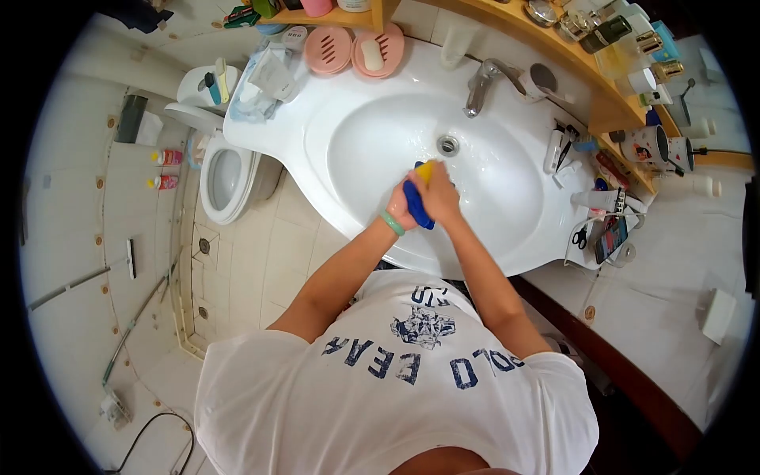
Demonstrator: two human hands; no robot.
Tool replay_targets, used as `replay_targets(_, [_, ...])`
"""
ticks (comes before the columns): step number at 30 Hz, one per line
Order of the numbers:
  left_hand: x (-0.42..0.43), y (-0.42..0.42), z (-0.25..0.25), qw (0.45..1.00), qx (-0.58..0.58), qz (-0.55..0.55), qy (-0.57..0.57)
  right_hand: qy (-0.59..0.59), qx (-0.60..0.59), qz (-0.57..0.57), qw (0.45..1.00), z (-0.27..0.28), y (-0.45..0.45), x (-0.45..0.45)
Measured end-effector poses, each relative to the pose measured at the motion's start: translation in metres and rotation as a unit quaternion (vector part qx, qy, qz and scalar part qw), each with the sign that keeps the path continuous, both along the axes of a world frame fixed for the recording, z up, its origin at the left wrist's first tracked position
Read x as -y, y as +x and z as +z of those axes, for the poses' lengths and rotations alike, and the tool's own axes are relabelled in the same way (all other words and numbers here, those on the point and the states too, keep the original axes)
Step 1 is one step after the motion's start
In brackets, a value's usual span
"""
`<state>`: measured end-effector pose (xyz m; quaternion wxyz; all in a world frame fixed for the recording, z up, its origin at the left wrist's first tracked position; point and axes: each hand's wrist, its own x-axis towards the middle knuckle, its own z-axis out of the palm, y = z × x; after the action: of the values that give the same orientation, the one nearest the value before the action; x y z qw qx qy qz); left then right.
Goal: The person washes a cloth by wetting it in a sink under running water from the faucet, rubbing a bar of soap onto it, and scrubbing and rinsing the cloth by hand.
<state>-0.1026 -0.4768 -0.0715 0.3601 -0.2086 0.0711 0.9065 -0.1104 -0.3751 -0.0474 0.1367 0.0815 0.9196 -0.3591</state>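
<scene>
Over the white sink basin (pixel 360 150), both hands meet around wet-looking cleaning items. My left hand (pixel 401 207), with a green bangle at its wrist, is closed on a dark blue cloth (pixel 416 204). Pressed against the cloth from the right, my right hand (pixel 440 192) grips a yellow item (pixel 426 172), perhaps a sponge; its fingers are partly hidden. Beyond the hands are the metal drain (pixel 448 145) and the chrome faucet (pixel 480 85).
Pink soap dishes (pixel 328 50) and a tissue pack (pixel 273 75) sit at the counter's back left. A wooden shelf (pixel 507 17) holds bottles. Scissors (pixel 580 237), a phone (pixel 611 238) and tubes crowd the right edge. A toilet (pixel 227 178) stands left.
</scene>
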Motion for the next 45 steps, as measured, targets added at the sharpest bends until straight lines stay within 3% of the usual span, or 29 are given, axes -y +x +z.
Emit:
replay_targets(1, [0.005,0.001,-0.011,0.995,-0.022,0.015,0.092,-0.001,-0.048,0.021,0.999,-0.002,0.013,0.006])
replay_targets(2, [0.005,0.006,-0.021,0.995,-0.019,0.018,0.091,-0.003,-0.094,0.043,0.995,-0.004,0.025,0.013])
replay_targets(3, [0.005,0.009,-0.019,0.982,-0.079,0.028,0.17,-0.019,-0.258,0.013,0.966,-0.003,0.03,0.024])
replay_targets(4, [0.005,0.011,-0.016,0.959,-0.139,0.037,0.246,-0.02,-0.256,0.014,0.966,-0.001,0.026,0.022])
replay_targets(6, [0.0,0.008,-0.004,0.969,-0.119,0.038,0.212,-0.014,-0.09,0.043,0.995,0.002,0.004,0.014])
replay_targets(8, [-0.004,0.002,0.009,0.999,-0.035,0.018,-0.011,0.023,-0.113,0.028,0.993,-0.001,-0.015,0.01])
replay_targets(10, [-0.004,0.006,0.008,0.999,-0.031,0.021,-0.012,0.053,0.008,0.009,0.999,0.013,-0.03,0.005])
replay_targets(12, [-0.002,0.013,-0.007,1.0,-0.001,0.001,-0.025,0.067,0.018,-0.01,0.998,-0.011,-0.037,-0.004])
replay_targets(14, [0.0,0.016,-0.011,1.0,0.006,-0.005,-0.009,0.08,0.102,-0.042,0.991,-0.035,-0.044,-0.02])
replay_targets(16, [0.01,0.017,-0.007,0.999,-0.03,-0.023,0.019,-0.043,0.059,-0.09,0.993,-0.091,-0.048,-0.047])
replay_targets(17, [0.014,0.013,0.0,0.999,-0.04,-0.021,0.028,-0.213,0.137,-0.173,0.952,-0.092,-0.05,-0.056])
replay_targets(18, [0.019,0.008,0.008,0.999,-0.04,-0.017,0.028,-0.373,0.208,-0.248,0.869,-0.091,-0.053,-0.062])
replay_targets(19, [0.024,0.004,0.016,0.998,-0.055,-0.01,0.037,-0.371,0.21,-0.243,0.871,-0.084,-0.053,-0.065])
replay_targets(21, [0.035,-0.005,0.019,0.997,-0.08,-0.01,0.012,-0.644,0.151,-0.24,0.71,-0.062,-0.046,-0.068])
replay_targets(24, [0.046,-0.006,-0.015,1.0,-0.024,-0.011,-0.008,-0.629,0.135,-0.272,0.715,-0.007,-0.042,-0.042])
replay_targets(26, [0.044,0.006,-0.039,0.998,-0.045,-0.031,-0.012,-0.646,0.156,-0.212,0.717,-0.012,-0.057,-0.037])
replay_targets(28, [0.045,0.0,-0.036,0.992,0.054,-0.035,-0.11,-0.695,0.149,-0.245,0.659,0.028,-0.05,-0.015])
replay_targets(29, [0.043,0.0,-0.037,0.991,0.049,-0.04,-0.116,-0.717,0.192,-0.22,0.633,0.041,-0.059,-0.007])
replay_targets(36, [0.04,-0.001,-0.052,0.995,0.066,-0.042,-0.058,-0.67,0.34,-0.006,0.66,0.057,-0.169,0.08])
replay_targets(37, [0.041,-0.002,-0.05,0.995,0.065,-0.04,-0.056,-0.668,0.341,-0.004,0.661,0.053,-0.19,0.092])
replay_targets(39, [0.043,-0.006,-0.04,0.992,0.073,-0.038,-0.098,-0.611,0.329,-0.013,0.72,0.043,-0.23,0.114])
replay_targets(45, [0.061,-0.015,-0.026,0.994,0.046,-0.045,-0.088,-0.544,0.342,-0.029,0.766,0.03,-0.29,0.153])
